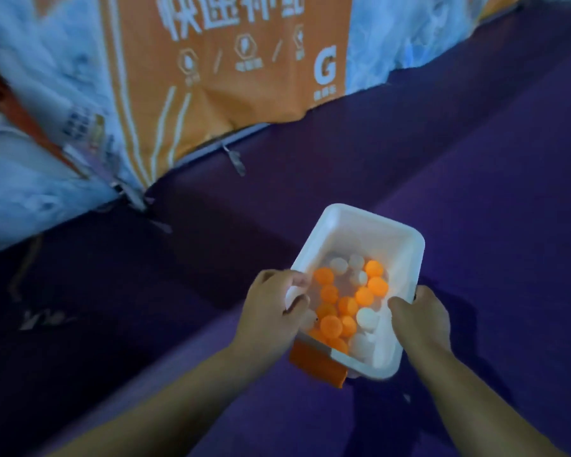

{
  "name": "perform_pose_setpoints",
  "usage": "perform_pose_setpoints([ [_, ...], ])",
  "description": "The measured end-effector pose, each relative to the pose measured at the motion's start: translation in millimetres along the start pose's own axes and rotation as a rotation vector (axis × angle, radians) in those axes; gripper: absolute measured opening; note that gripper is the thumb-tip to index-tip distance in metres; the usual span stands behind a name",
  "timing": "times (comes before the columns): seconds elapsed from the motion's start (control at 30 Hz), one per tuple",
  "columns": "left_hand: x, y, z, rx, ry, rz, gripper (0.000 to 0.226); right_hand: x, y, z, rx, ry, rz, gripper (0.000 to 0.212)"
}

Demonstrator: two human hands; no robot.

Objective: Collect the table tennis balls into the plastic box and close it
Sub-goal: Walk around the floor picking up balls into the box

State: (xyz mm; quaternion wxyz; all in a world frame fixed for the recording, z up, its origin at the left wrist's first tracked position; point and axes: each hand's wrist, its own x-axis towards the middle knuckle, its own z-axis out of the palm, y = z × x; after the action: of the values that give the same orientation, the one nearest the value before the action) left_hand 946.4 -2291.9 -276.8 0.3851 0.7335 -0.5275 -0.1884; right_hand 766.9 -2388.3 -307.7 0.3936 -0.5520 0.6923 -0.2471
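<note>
Both hands hold the lidless plastic box (370,225) over the purple floor (475,153) — left hand (272,303) curled over its left rim, right hand (421,313) gripping the right rim. Orange and white table tennis balls (346,305) lie inside — what seems an orange latch (317,361) hangs at its near end.

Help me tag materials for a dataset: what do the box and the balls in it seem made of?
The box looks like white plastic: smooth, soft sheen, rounded moulded rim. The balls look like thin matte plastic; the orange ones glow, so probably translucent.
</note>
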Motion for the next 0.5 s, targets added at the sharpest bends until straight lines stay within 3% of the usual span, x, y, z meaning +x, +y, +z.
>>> perform_pose_setpoints([
  [0.37, -62, -25, -94, 0.302, 0.036, -0.158, 0.021, -57, -35, 47, -0.195, -0.382, -0.197, 0.010],
  [0.5, -57, -53, -110, 0.331, 0.080, -0.204, 0.022, -70, -60, 74, -0.243, -0.440, -0.261, 0.008],
])
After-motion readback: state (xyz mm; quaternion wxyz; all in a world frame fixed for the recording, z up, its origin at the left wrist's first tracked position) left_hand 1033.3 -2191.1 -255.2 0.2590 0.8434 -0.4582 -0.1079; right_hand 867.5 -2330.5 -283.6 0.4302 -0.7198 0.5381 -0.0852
